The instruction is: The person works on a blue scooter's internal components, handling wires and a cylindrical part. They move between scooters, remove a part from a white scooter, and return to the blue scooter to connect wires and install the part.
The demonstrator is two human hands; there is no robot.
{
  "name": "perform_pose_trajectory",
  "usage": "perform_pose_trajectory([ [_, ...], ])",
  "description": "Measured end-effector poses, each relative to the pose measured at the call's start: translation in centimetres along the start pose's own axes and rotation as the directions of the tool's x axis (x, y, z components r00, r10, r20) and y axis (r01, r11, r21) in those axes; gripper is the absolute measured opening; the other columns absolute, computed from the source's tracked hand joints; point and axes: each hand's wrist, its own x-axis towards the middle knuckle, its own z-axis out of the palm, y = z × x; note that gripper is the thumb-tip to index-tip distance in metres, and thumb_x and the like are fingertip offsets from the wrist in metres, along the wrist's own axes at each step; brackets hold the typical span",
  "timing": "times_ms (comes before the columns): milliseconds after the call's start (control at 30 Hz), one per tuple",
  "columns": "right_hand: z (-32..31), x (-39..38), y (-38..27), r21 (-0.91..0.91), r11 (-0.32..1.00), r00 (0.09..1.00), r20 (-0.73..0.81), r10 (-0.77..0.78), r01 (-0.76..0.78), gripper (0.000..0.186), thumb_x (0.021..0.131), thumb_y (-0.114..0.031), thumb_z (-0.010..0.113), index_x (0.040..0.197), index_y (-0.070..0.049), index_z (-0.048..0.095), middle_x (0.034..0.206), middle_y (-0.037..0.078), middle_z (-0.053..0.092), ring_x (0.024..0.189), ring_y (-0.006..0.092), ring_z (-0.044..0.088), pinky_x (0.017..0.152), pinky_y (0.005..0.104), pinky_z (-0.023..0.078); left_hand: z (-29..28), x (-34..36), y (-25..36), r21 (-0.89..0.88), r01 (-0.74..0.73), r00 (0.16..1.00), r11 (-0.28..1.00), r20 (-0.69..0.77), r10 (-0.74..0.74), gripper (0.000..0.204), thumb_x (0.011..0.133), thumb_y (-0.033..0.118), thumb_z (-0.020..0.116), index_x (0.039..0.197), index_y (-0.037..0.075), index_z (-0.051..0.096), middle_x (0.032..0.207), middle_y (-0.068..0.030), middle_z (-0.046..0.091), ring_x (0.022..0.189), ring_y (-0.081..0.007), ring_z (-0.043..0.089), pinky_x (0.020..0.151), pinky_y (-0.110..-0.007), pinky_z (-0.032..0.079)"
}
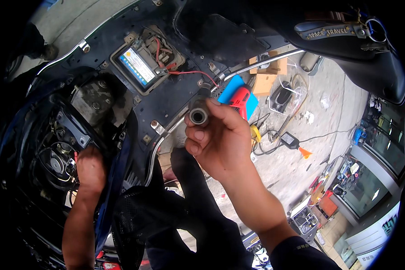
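Raised in front of me, my right hand (pixel 222 139) has its thumb and fingers closed around a dark tube (pixel 199 116) whose round open end faces me. The tube's far end runs up behind the thumb. My left hand (pixel 91 168) reaches down into the opened body of a scooter, beside a black frame bar with a metal plate (pixel 72 129). Its fingers are hidden from view there. Close to that hand is a round part with wires (pixel 57 163). Ahead lies the dark footboard (pixel 175 92), with a battery (pixel 137 67) and a red cable set into it.
A red power tool (pixel 240 98) rests over a blue sheet (pixel 231 87) beyond the footboard's rail. Cardboard boxes (pixel 263 83), loose cables and a grey device with an orange tip (pixel 290 140) lie on the concrete floor. The black seat (pixel 369 67) overhangs at upper right.
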Motion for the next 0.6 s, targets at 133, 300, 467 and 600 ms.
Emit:
perform_pose_trajectory([
  [133,0.2,-0.8,0.1,0.033,0.998,0.998,0.033,-0.054,0.053,0.025,0.097,-0.032,0.054,0.097,-0.008,0.059,0.087,0.01,0.061,0.063,0.0151,0.052,0.054,0.0306,0.04,0.1,0.1,0.1,-0.01,0.025,1.0,1.0,-0.006,-0.025,0.009,0.068,0.002,0.06,0.076,0.001,0.06,0.08,-0.0171,0.06,0.08,-0.0371,0.061,0.077,-0.045,0.049],
  [300,0.7,-1.7,0.2,0.02,0.995,0.995,0.041,-0.095,0.095,0.025,0.096,-0.032,0.053,0.099,-0.008,0.059,0.088,0.012,0.062,0.063,0.016,0.051,0.054,0.0323,0.039,-0.7,0.3,0.9,-0.013,0.03,0.999,0.999,-0.028,-0.03,0.011,0.066,-0.003,0.06,0.076,-0.002,0.064,0.081,-0.0183,0.062,0.08,-0.0369,0.063,0.074,-0.045,0.051],
  [467,0.9,-2.1,0.3,0.072,0.993,0.995,0.025,-0.1,0.098,0.028,0.095,-0.034,0.055,0.102,-0.008,0.06,0.089,0.012,0.063,0.063,0.0161,0.051,0.055,0.0329,0.039,0.4,-0.2,-0.2,-0.015,0.034,0.999,0.999,0.003,-0.034,0.011,0.068,0.004,0.058,0.078,0.001,0.061,0.084,-0.0176,0.061,0.082,-0.0373,0.061,0.078,-0.045,0.049],
  [600,0.5,-2.3,0.4,0.058,0.993,0.994,0.025,-0.103,0.101,0.029,0.094,-0.035,0.056,0.103,-0.008,0.061,0.089,0.012,0.063,0.063,0.0155,0.051,0.055,0.0318,0.039,0.3,-0.1,0.0,-0.007,0.034,0.999,0.999,0.011,-0.034,0.01,0.069,0.004,0.058,0.078,0.001,0.061,0.084,-0.0177,0.062,0.082,-0.0367,0.062,0.077,-0.045,0.05],
])
